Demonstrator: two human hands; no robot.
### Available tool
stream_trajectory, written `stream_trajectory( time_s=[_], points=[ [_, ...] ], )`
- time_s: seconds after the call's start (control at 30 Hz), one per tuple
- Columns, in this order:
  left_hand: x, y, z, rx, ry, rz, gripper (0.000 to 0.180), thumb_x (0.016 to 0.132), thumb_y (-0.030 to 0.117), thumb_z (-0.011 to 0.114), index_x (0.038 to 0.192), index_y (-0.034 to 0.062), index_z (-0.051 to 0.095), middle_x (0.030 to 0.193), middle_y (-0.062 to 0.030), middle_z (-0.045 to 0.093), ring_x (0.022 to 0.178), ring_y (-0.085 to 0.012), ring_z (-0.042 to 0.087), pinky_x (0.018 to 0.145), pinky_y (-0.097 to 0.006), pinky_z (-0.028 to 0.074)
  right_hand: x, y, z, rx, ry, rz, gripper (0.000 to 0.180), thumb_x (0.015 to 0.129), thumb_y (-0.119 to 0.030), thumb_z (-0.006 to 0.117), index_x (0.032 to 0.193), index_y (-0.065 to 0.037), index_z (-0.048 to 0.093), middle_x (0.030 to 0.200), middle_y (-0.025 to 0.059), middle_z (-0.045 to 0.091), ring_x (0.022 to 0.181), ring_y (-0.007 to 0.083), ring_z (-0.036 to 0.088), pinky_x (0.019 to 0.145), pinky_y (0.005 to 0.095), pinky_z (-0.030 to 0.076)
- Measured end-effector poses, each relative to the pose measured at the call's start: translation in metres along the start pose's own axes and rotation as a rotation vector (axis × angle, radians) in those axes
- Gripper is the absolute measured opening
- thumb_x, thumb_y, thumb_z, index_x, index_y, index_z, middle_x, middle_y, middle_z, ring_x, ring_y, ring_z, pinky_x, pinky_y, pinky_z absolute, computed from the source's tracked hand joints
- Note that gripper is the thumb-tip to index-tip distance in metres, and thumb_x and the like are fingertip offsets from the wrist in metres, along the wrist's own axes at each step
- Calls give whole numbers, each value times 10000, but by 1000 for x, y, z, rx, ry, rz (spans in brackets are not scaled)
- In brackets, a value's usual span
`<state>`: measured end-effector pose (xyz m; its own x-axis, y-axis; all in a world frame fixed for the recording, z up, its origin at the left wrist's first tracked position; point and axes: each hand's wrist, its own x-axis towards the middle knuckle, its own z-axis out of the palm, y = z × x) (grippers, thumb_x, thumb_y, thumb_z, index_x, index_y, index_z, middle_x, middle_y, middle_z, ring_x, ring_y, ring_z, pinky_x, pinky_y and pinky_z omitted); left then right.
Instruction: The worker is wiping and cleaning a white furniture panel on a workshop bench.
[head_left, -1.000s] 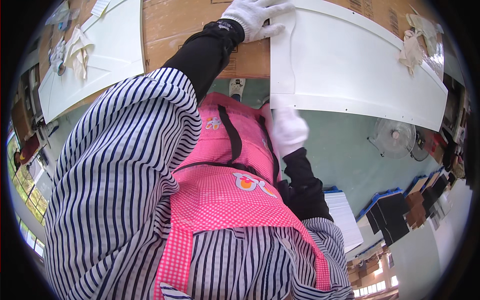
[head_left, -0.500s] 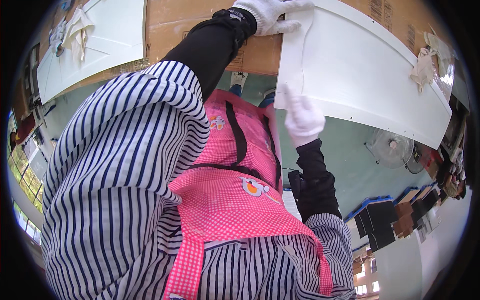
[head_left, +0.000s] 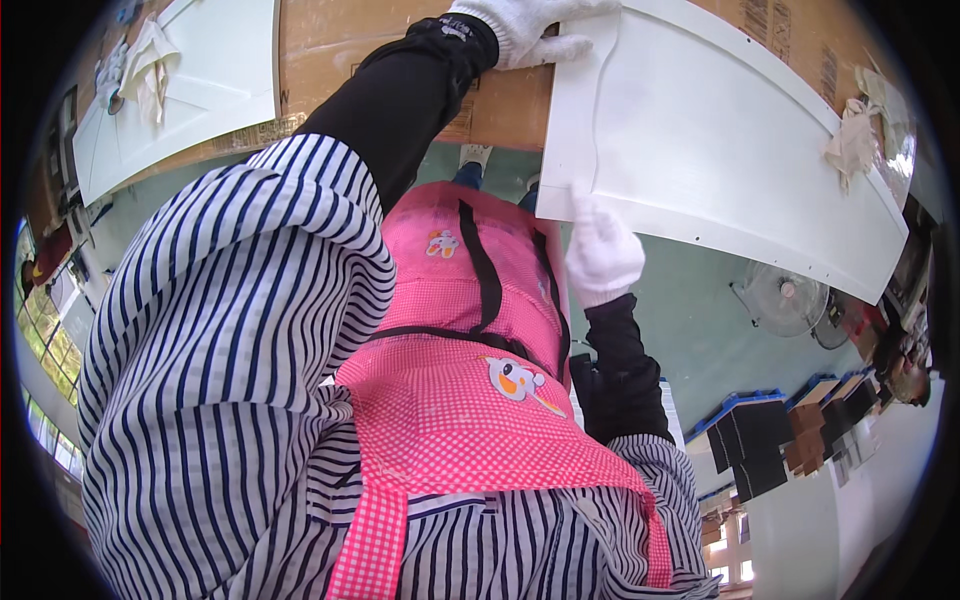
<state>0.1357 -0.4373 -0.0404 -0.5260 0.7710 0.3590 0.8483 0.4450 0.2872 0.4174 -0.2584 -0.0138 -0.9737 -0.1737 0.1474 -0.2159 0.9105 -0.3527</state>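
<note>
A long white panel (head_left: pixel 720 130) with a routed groove lies across a cardboard-covered bench (head_left: pixel 400 50). My left hand (head_left: pixel 530 22), in a white knit glove with a black sleeve, grips the panel's far left corner. My right hand (head_left: pixel 600 252), also gloved, holds the panel's near left corner at its edge, fingers up on the face. Below the hands I see my striped shirt and pink checked apron (head_left: pixel 450 390).
A crumpled beige rag (head_left: pixel 852 140) lies on the panel's right end. A second white panel (head_left: pixel 200 90) with a cloth (head_left: pixel 150 62) on it sits far left. On the green floor stand a fan (head_left: pixel 785 298) and blue trays of dark and brown pieces (head_left: pixel 770 435).
Both hands keep their hold on the panel's left end. My right hand has shifted slightly along the near edge, and the panel's angle in view has changed a little.
</note>
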Motion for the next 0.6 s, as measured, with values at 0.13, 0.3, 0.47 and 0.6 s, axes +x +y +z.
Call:
stream_trajectory(
  time_s=[0.13, 0.3, 0.47, 0.6],
  points=[
    [1, -1, -1, -14, 6, 7, 650, 861, 419, 675, 1431, 131, 557, 1520, -213, 484, 1391, -456, 441, 1179, -554, 351, 4, 3, 4, -87, 63, 150, 581, 739, -45, 660, 1310, -142, 705, 832, 26, 621, 607, 228, 615, 541, 367, 514],
    [-3, -1, -1, 1, -2, 0, 645, 865, 425, 671, 1431, 133, 561, 1519, -211, 487, 1394, -457, 438, 1182, -553, 346, 3, 9, -1, 19, 4, 43, 588, 751, -49, 666, 1330, -149, 688, 853, 38, 645, 584, 247, 597, 526, 394, 499],
    [0, 0, 0, -20, 3, -2, 641, 872, 427, 664, 1438, 144, 559, 1522, -208, 485, 1398, -456, 434, 1188, -553, 338, -8, -3, -1, 17, 4, 26, 600, 738, -26, 658, 1325, -146, 691, 766, 55, 560, 574, 268, 587, 519, 407, 487],
    [0, 2, 0, -10, -5, -9, 642, 875, 425, 660, 1443, 146, 555, 1523, -211, 484, 1399, -457, 433, 1185, -557, 340, 1, 17, -4, -12, 45, 127, 648, 708, 19, 665, 1331, -153, 699, 848, 52, 660, 635, 256, 622, 558, 374, 506]
  ],
)
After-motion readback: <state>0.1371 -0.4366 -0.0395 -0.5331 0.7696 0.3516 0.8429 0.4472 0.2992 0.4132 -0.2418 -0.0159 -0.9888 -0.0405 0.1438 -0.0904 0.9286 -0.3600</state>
